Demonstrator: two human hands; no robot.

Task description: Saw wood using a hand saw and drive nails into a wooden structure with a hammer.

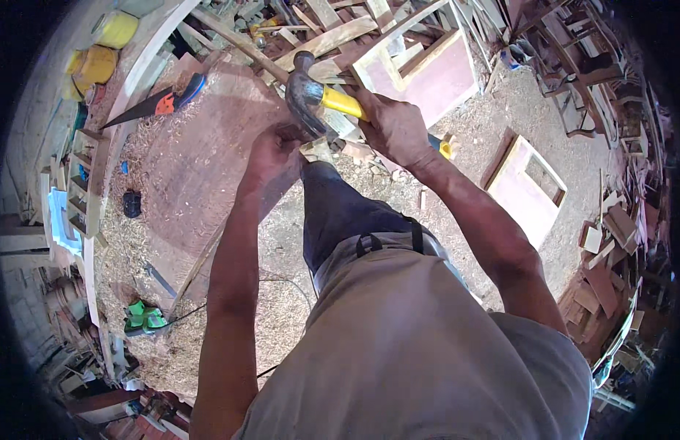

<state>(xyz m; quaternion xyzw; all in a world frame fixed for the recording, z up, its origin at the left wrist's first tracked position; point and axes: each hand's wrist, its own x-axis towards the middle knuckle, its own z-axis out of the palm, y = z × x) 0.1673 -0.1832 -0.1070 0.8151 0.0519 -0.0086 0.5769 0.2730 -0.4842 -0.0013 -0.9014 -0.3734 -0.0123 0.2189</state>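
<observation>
My right hand [395, 128] grips the yellow handle of a claw hammer [304, 103], its dark metal head over my left hand. My left hand [272, 154] is closed at the edge of a brown board [189, 161], with its fingertips partly hidden beneath the hammer; what they hold I cannot make out. A small pale piece of wood [315, 149] lies just right of those fingers, below the hammer head, near my knee.
A handsaw [142, 110] and yellow containers [101, 70] lie at upper left, a green object [143, 317] at lower left. Scrap timber fills the top. Pale framed panels [522, 209] and stacked wood pieces [600, 286] are on the right. Shavings cover the floor.
</observation>
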